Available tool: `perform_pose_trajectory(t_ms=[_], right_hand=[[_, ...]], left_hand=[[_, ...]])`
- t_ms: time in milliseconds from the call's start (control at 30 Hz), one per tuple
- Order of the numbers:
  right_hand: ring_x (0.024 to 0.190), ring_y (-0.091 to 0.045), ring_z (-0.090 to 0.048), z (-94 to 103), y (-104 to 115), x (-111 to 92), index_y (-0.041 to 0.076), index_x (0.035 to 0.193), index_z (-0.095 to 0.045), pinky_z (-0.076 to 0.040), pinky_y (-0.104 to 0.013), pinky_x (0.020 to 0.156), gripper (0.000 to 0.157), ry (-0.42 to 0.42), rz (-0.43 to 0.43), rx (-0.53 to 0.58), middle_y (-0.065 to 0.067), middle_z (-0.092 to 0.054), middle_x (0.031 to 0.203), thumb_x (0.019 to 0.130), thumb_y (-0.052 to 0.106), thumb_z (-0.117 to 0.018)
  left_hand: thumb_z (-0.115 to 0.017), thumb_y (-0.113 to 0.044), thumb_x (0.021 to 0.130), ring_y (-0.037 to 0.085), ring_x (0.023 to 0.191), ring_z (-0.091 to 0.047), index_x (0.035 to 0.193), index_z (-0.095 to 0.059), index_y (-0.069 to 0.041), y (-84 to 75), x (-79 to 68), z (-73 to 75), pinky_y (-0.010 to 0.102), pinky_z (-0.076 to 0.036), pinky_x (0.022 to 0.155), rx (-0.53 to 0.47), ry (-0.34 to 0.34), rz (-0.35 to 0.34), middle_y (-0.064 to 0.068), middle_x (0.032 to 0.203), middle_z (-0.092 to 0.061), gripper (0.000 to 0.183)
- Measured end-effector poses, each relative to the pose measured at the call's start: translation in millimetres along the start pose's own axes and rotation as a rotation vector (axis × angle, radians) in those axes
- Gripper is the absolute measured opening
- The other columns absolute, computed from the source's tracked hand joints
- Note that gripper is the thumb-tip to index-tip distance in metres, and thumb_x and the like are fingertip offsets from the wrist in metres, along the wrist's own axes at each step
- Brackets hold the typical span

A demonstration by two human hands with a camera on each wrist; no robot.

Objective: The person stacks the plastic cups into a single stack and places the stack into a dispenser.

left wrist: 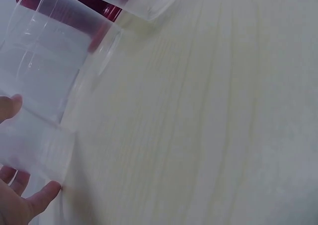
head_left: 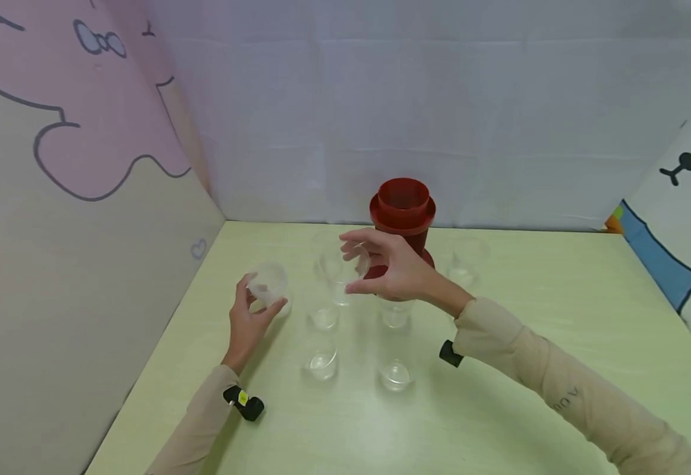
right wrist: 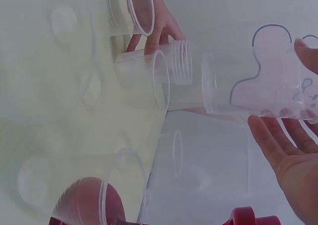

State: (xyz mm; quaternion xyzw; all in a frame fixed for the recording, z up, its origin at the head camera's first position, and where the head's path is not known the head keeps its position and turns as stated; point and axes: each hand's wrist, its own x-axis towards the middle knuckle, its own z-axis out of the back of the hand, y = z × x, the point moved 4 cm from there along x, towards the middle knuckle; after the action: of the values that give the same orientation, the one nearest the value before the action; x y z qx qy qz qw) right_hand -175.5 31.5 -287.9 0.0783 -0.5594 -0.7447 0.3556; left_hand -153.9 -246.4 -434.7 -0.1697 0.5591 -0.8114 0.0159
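Observation:
In the head view my left hand (head_left: 249, 326) grips a stack of clear plastic cups (head_left: 269, 280) at the left of the table, thumb and fingers on either side. Their several rims show close together in the right wrist view (right wrist: 181, 61). My right hand (head_left: 401, 267) holds a single clear plastic cup (head_left: 336, 264) up in the air, in front of the red cups; in the right wrist view thumb and fingers span this cup (right wrist: 258, 83). Below and between the hands stand more clear cups (head_left: 324, 318), some in a near row (head_left: 322, 363).
Behind my right hand rises a stack of red cups (head_left: 402, 214). Another clear cup (head_left: 462, 270) stands to its right, and a further one (head_left: 396, 375) at the front. White cloth (head_left: 345, 132) backs the pale table (head_left: 529, 369); printed panels flank both sides.

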Motion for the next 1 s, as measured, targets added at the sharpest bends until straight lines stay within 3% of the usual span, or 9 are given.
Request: perform_pose_trajectory(t_ms=[400,567,767,1000], right_hand=[[0.108,-0.029,-0.057,-6.1,-0.5,17.8,0.0,0.133,-0.048,-0.05,-0.048,0.089,0.064,0.018,-0.02,0.033,-0.016,-0.058,0.118,0.076,0.0,-0.077],[0.108,-0.025,-0.057,-11.0,-11.9,26.4,0.004,0.134,-0.048,-0.051,-0.044,0.088,0.065,0.032,-0.032,0.051,-0.013,-0.058,0.12,0.076,0.004,-0.078],[0.106,-0.013,-0.057,-18.4,-35.9,40.8,0.017,0.134,-0.05,-0.052,-0.035,0.088,0.067,0.031,-0.024,0.036,0.0,-0.059,0.119,0.076,0.019,-0.081],[0.105,-0.014,-0.057,-25.4,-36.1,54.6,0.014,0.135,-0.049,-0.052,-0.037,0.089,0.068,0.041,-0.01,0.044,-0.002,-0.058,0.117,0.075,0.018,-0.082]], left_hand=[[-0.078,-0.01,0.078,0.03,0.111,-0.052,0.141,-0.036,-0.008,2.4,2.4,1.2,0.016,-0.052,0.075,0.012,0.022,0.023,0.018,0.122,-0.051,0.076],[-0.078,-0.011,0.078,0.028,0.11,-0.053,0.14,-0.036,-0.009,4.1,3.5,1.1,0.016,-0.052,0.074,0.008,0.025,0.025,0.018,0.121,-0.052,0.075],[-0.079,-0.011,0.078,0.026,0.108,-0.053,0.14,-0.037,-0.009,7.8,4.8,1.0,0.015,-0.052,0.074,-0.008,0.026,0.02,0.016,0.118,-0.053,0.075],[-0.078,-0.01,0.078,0.024,0.108,-0.052,0.14,-0.036,-0.009,8.9,6.3,0.8,0.018,-0.052,0.076,-0.02,0.034,0.029,0.014,0.118,-0.052,0.075]])
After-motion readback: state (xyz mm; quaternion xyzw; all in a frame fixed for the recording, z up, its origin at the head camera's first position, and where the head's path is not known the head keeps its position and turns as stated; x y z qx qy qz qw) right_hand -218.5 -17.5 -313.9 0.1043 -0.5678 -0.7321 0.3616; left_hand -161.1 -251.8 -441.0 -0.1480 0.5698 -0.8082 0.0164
